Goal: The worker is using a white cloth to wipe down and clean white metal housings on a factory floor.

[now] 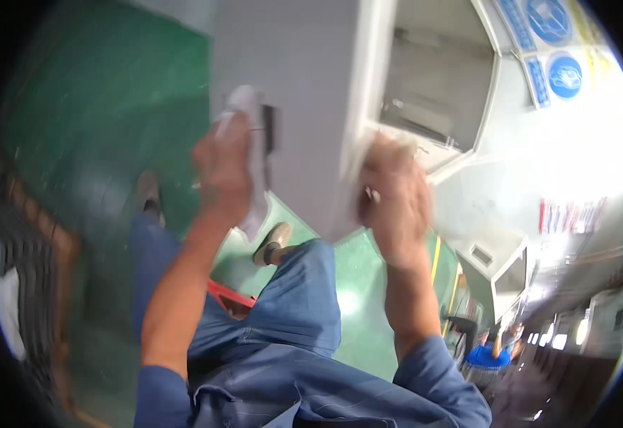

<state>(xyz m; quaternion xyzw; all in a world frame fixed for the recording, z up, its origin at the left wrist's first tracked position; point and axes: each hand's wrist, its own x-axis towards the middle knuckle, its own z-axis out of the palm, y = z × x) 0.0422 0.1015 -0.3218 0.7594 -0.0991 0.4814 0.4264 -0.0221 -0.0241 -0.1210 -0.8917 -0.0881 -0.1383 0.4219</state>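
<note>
My left hand [224, 167] is closed around a long white piece [256, 182], slim and slightly curved, with a dark block beside its upper part. Blur keeps its exact kind from showing. Behind it rises a light grey panel [297, 78], the flat side of a large box-like machine. At this panel's right edge is my right hand [398, 196], with the fingers curled in. Motion smears it, and what its fingers hold is hidden. Both forearms reach up from the lower edge.
Right of the panel, a white-framed opening [440, 78] has a dark grey interior. Blue and white signs [564, 76] hang at the upper right. A similar white machine [497, 271] and a person in blue [488, 357] are farther right. Dark stacked items [30, 285] line the left.
</note>
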